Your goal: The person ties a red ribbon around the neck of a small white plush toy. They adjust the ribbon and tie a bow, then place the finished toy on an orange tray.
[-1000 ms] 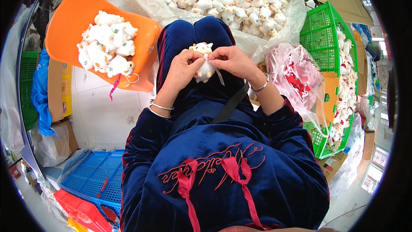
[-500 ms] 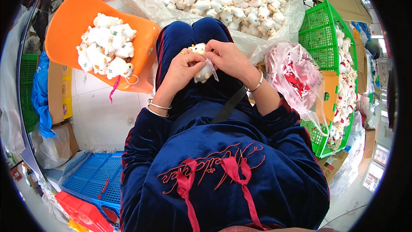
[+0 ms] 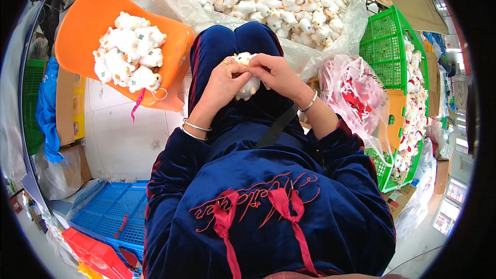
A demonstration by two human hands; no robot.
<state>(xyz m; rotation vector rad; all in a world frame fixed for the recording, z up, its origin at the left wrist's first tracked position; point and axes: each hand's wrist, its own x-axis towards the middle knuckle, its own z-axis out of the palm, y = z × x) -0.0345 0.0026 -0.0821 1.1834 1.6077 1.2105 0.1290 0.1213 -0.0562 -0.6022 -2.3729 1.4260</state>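
A small white plush toy [image 3: 248, 89] with orange-yellow ears rests upright between my thighs, its head toward my knees. My left hand [image 3: 227, 80] is closed against its left side, thumb and forefinger pinched at the neck. On the other side, my right hand [image 3: 276, 76] is also pinched at the neck, its fingertips meeting those of the left. Only a sliver of a pale ribbon shows beneath the right hand; the fingers hide the rest.
An orange chair [image 3: 77, 36] at the left holds a pile of white plush toys [image 3: 126, 46] and a pink ribbon [image 3: 137, 106]. Ahead lies a big clear bag [image 3: 175, 8] full of similar toys. A plastic bag with red pieces [image 3: 354, 98] and green crates [image 3: 385, 46] stand right; blue crates [image 3: 111, 212] lower left.
My right hand has shifted slightly and its fingers have come together with the left's at the toy's neck. The pink ribbon's hanging end, plain before, is now mostly hidden.
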